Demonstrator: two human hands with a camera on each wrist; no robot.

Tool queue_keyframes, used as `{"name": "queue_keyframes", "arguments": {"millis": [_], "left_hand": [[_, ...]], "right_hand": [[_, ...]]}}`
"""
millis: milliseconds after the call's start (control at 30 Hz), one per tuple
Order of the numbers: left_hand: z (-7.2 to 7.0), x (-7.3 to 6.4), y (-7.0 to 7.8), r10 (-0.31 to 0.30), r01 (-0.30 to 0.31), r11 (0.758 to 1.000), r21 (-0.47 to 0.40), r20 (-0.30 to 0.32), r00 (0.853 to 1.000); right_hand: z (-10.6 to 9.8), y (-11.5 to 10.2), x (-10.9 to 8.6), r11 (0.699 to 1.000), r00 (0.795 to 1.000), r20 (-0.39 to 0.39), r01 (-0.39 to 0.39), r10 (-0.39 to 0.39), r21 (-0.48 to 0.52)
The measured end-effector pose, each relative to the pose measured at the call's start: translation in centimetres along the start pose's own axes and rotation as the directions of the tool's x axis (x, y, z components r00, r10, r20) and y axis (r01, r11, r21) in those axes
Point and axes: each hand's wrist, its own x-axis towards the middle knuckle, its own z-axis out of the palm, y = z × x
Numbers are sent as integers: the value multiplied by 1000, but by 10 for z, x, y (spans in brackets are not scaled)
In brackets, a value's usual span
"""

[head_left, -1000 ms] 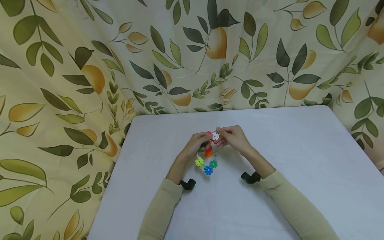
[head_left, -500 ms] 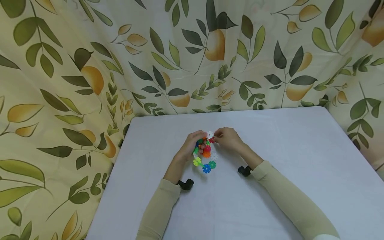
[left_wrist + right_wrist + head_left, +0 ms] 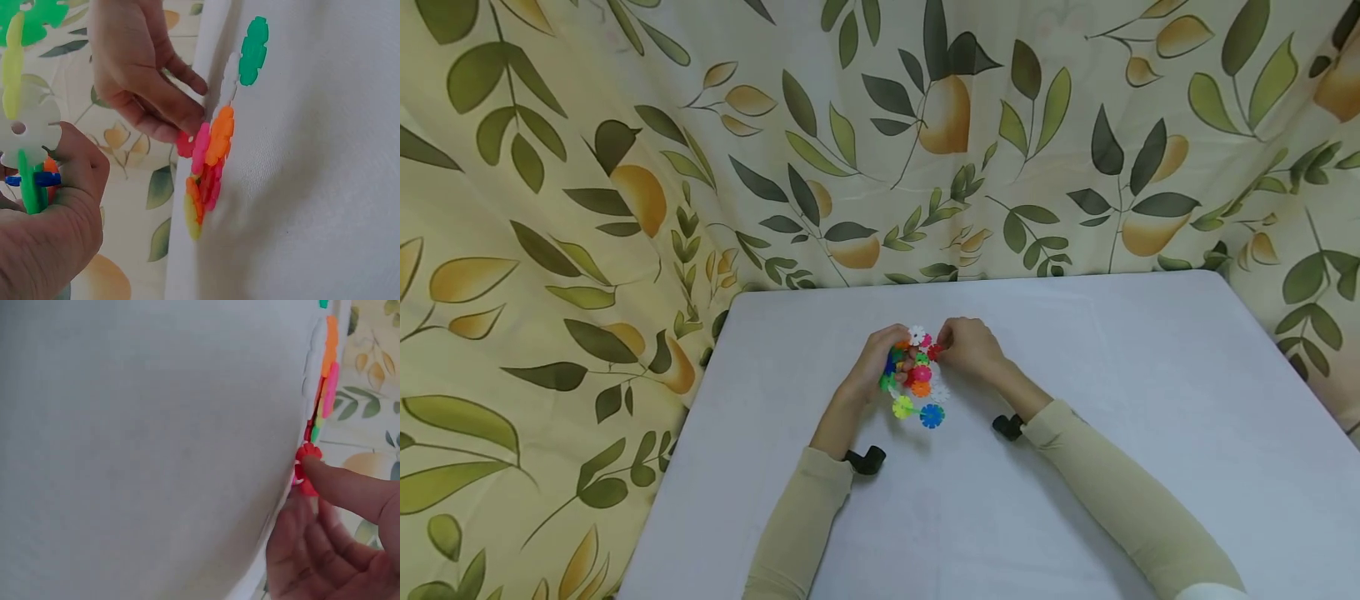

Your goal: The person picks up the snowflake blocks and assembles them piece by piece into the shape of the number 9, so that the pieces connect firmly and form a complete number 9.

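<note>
A chain of colourful notched plastic discs, snowflake-style building pieces, hangs between the two hands in the head view. Its lower end shows a yellow disc [image 3: 902, 407] and a blue disc [image 3: 932, 416]. My left hand [image 3: 871, 367] grips the chain's left side, where green, blue and orange pieces are partly covered by the fingers. Pinched between my right hand's [image 3: 970, 346] thumb and fingers is a red disc [image 3: 309, 452], at the chain's upper right. Close by, a white disc [image 3: 917, 335] stands at the top. A translucent disc [image 3: 28, 128] is near my left thumb.
Below the hands lies a table with a white cloth [image 3: 1112, 375]. A leaf-and-fruit patterned curtain [image 3: 820, 100] hangs behind it and along the left side. Black wrist-camera mounts [image 3: 867, 460] stick out by both sleeves.
My right hand has moved from the white disc to the red one and slightly left. The chain has turned; the lower green disc no longer shows beside the blue one in the head view.
</note>
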Motion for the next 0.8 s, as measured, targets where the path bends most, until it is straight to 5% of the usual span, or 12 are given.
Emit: {"name": "queue_keyframes", "arguments": {"millis": [300,533,800], "left_hand": [[4,-1,2,5,-7,997,-76,-31,1000],[4,0,1,-3,-3,994,-107,-63,998],[2,-1,0,-29,21,996,-82,-99,995]], "right_hand": [[-8,5,-16,975,993,-94,88,-70,203],[-16,-3,-30,904,963,-221,227,-153,361],[-18,-10,-40,843,941,-273,309,-202,440]]}}
